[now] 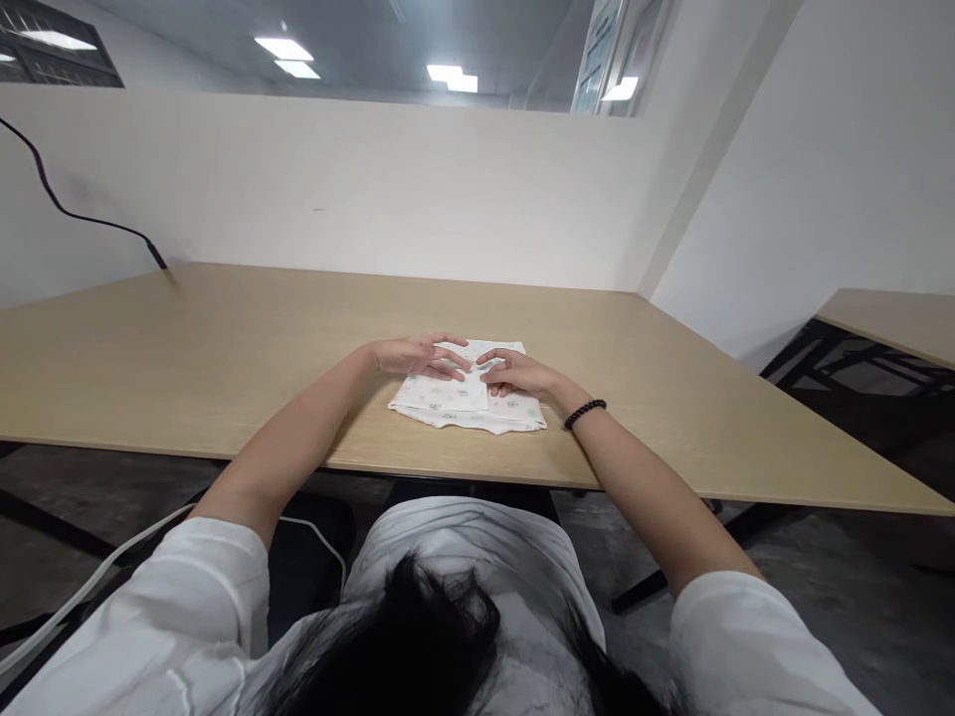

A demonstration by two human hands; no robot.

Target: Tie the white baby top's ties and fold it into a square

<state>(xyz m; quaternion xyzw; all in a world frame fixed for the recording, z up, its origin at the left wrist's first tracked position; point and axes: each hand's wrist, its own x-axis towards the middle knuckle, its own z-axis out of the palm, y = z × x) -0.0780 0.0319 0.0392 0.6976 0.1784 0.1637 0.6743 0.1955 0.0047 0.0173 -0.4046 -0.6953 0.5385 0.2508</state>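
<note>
Squarely in front of the person, a folded white cloth point(514, 416) with small, pale printed motifs lies flat on a light wooden table point(224, 348), near its front edge. The left hand point(422, 358) rests on the cloth's left half, its fingers spread and reaching toward the middle. The right hand point(518, 373) lies on the right half, its fingers point(492, 360) gently curved, with the fingertips close to the left hand's. Neither hand pinches anything, and they seem to press lightly, though the view is too distant to be sure. Open, flat fingers like these spread the pressure well and help keep the layers from sliding. A black beaded bracelet point(585, 414) circles the right wrist, just beside the cloth. Far left of the cloth, a black cable point(67, 211) runs down the wall.
</note>
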